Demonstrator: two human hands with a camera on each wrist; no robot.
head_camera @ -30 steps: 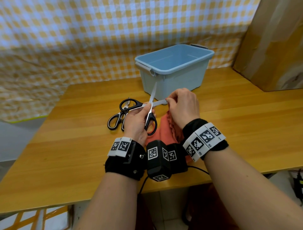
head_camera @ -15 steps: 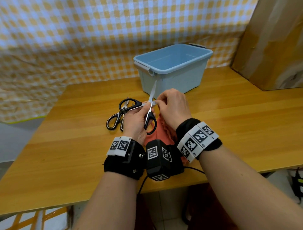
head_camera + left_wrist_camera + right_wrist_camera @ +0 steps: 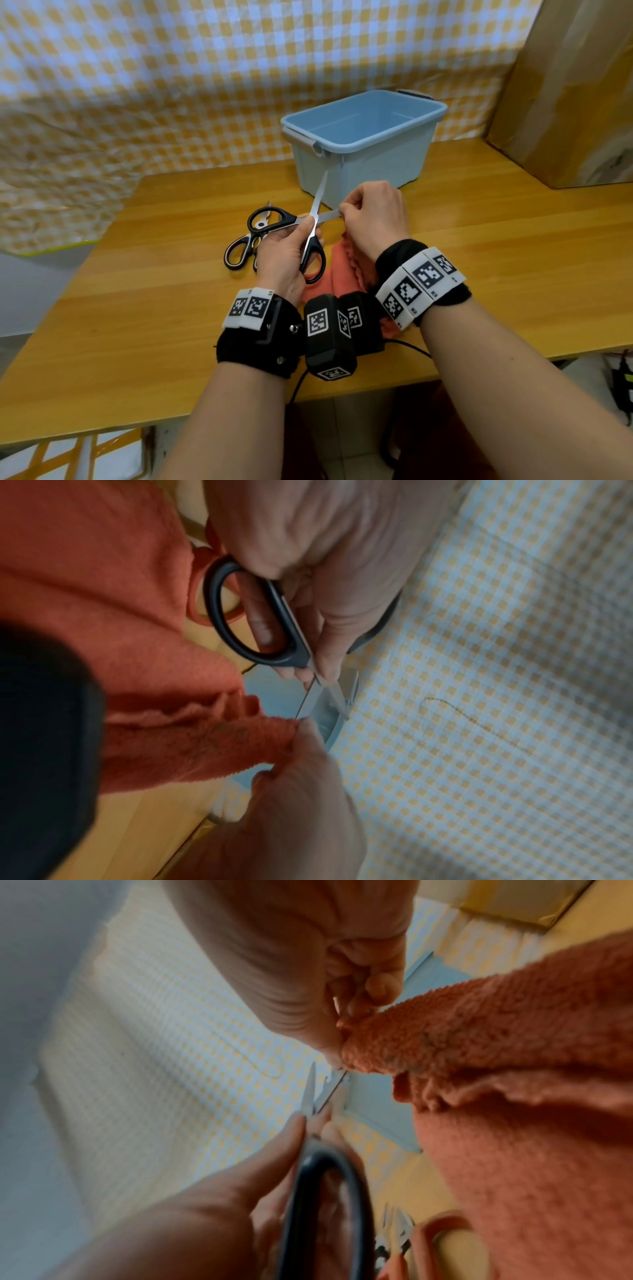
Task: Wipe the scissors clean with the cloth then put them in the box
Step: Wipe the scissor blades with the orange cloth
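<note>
My left hand grips black-handled scissors above the wooden table, their blades spread wide. One blade points up toward the box, the other points right. My right hand pinches the orange cloth around that right-pointing blade. The rest of the cloth hangs down to the table between my wrists. In the left wrist view my fingers close round the black handle ring, and the cloth meets the blade. The right wrist view shows my thumb and fingers squeezing the cloth. The light blue box stands open just behind.
A second pair of scissors, with black-and-white handles, lies on the table left of my left hand. An orange handle ring shows beside the cloth. Brown cardboard leans at the back right. A checked sheet hangs behind the table.
My right hand slid the cloth along the sideways blade toward the pivot, then back out a little. The left hand kept its hold on the scissors.
</note>
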